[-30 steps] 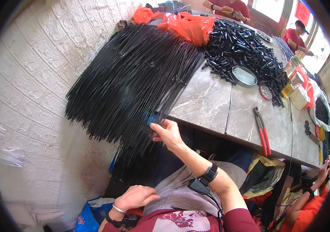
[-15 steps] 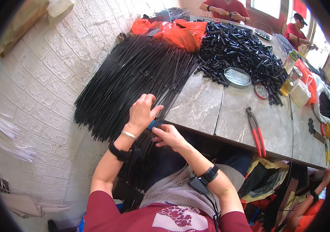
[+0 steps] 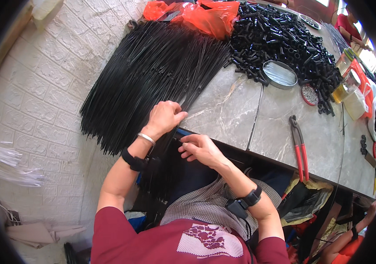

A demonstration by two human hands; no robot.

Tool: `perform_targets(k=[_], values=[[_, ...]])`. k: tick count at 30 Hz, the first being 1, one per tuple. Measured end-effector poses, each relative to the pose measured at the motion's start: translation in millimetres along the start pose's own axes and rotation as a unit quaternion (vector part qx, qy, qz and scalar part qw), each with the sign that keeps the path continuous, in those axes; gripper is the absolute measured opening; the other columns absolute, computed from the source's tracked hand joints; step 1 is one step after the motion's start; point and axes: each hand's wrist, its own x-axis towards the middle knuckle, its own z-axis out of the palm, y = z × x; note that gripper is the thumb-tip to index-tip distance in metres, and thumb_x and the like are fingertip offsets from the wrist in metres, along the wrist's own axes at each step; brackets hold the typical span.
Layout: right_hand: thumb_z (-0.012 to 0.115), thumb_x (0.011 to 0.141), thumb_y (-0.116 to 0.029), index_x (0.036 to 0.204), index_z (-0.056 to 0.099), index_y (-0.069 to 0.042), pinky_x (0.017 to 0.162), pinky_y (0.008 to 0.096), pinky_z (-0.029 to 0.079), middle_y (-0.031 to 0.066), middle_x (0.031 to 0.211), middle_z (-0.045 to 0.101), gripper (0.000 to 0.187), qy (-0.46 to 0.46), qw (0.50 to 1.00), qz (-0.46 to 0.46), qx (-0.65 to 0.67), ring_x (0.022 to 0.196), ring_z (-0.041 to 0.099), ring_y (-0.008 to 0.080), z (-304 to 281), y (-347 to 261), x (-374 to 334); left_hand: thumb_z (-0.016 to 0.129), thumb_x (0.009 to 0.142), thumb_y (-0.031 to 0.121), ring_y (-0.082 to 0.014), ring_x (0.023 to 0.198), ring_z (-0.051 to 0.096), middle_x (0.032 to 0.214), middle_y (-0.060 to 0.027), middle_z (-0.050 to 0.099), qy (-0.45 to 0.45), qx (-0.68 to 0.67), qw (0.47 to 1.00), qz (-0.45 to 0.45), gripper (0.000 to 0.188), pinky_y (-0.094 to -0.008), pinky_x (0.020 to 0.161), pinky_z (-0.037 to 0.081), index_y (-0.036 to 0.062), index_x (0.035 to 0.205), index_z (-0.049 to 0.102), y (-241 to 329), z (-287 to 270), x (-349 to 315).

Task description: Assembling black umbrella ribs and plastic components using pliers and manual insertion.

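Note:
A wide bundle of long thin black rods lies across the table's left end, its tips hanging over the side. My left hand is over the near right part of the bundle, fingers bent down and thumb drawn in. What it pinches is hidden under the fingers. Just right of it my right hand hovers in front of the table edge, fingers loosely bent and apart, with nothing visible in them. A small blue strip shows at the table edge between the hands. More dark rods hang below my left wrist.
Short black tubes are heaped on the grey table, beside an orange plastic bag. Nearby are a round tin, a small red dish and red-handled cutters. A co-worker's arm shows at lower right.
My hands have moved apart a little, the right one drawing away from the left. The left thumb has come in closer to its fingers. The view has tilted lower.

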Motion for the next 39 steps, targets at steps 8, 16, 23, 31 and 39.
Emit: perform_targets(k=[8,16,23,31,39], values=[[0.053,0.096,-0.013,0.116,0.057,0.006,0.072,0.0261,0.055,0.0098,0.094,0.066,0.028,0.012,0.999,-0.026,0.024,0.081,0.065,0.0137,-23.4,-17.5,-27.4,0.069,0.082,0.034,-0.0158,0.052,0.052,0.057,-0.0104,0.056,-0.065,-0.084,0.994,-0.002,0.042,-0.0362,0.054,0.043,-0.0043,0.069,0.057,-11.1,-10.4,8.4],[0.052,0.095,-0.013,0.116,0.057,0.008,0.068,0.0274,0.055,0.0112,0.092,0.066,0.030,0.059,0.998,-0.028,0.023,0.081,0.064,0.0144,-4.4,-23.0,-9.8,0.063,0.090,0.030,-0.0124,0.058,0.056,0.063,-0.0063,0.057,-0.129,-0.134,0.982,-0.040,0.033,-0.0301,0.052,0.045,-0.0005,0.079,0.056,-7.1,-12.6,8.8],[0.059,0.093,-0.021,0.109,0.058,0.007,0.057,0.0258,0.055,0.0087,0.085,0.064,0.031,0.140,0.988,-0.069,-0.020,0.072,0.063,0.0138,7.3,-24.5,0.4,0.059,0.094,0.024,-0.0115,0.064,0.060,0.078,-0.0053,0.061,-0.221,-0.347,0.892,-0.188,0.023,-0.0251,0.056,0.053,0.0024,0.094,0.052,1.2,-28.6,7.7],[0.053,0.093,-0.013,0.120,0.051,0.010,0.058,0.0269,0.055,0.0114,0.090,0.063,0.035,0.115,0.989,-0.069,0.057,0.072,0.063,0.0146,4.2,-21.7,1.2,0.062,0.090,0.015,-0.0094,0.067,0.059,0.078,-0.0041,0.059,-0.247,-0.402,0.863,-0.182,0.024,-0.0222,0.055,0.052,-0.0017,0.105,0.055,-4.0,-31.2,2.3],[0.053,0.091,-0.011,0.126,0.048,0.010,0.060,0.0278,0.056,0.0128,0.095,0.063,0.041,0.104,0.993,-0.043,0.035,0.076,0.063,0.0151,7.7,-23.5,5.3,0.064,0.089,0.018,-0.0070,0.061,0.055,0.070,0.0002,0.054,-0.225,-0.372,0.870,-0.232,0.016,-0.0237,0.053,0.052,0.0043,0.093,0.058,-1.0,-13.7,8.5]])
